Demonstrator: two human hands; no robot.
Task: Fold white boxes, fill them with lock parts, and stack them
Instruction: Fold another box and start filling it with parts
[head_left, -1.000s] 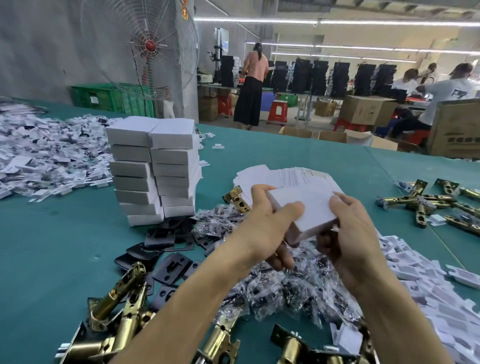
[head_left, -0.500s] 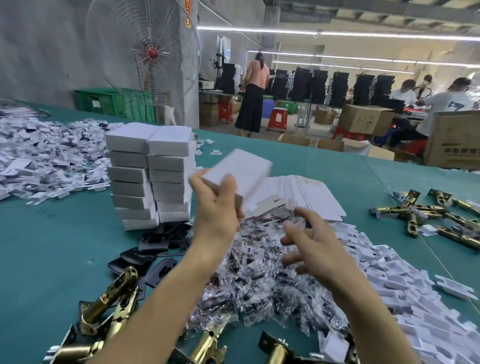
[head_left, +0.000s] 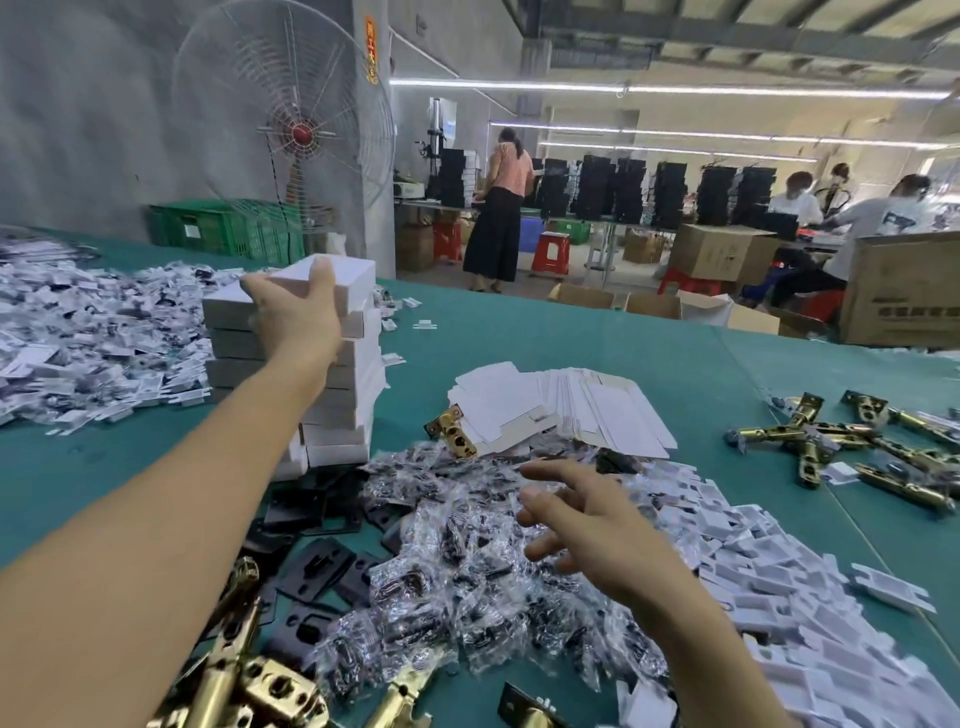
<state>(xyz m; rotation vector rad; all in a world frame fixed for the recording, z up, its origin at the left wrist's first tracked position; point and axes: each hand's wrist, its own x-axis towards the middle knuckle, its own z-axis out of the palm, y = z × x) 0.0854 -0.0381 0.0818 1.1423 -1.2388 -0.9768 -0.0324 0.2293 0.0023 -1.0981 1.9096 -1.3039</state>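
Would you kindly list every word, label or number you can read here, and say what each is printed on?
Nothing here is sharp enough to quote.
Vertical red sign on the pillar: yellow characters, blurred.
Large cardboard box at the right: dark printed characters, blurred.
Green crate: white label, too small to read.
Stacked white boxes: no print visible.

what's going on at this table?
A person is packing lock parts by hand. The left hand grips a closed white box at the top of the stack of boxes. The right hand hovers open over the pile of bagged parts, holding nothing. Flat box blanks lie behind that pile, and brass latches lie off to the right.
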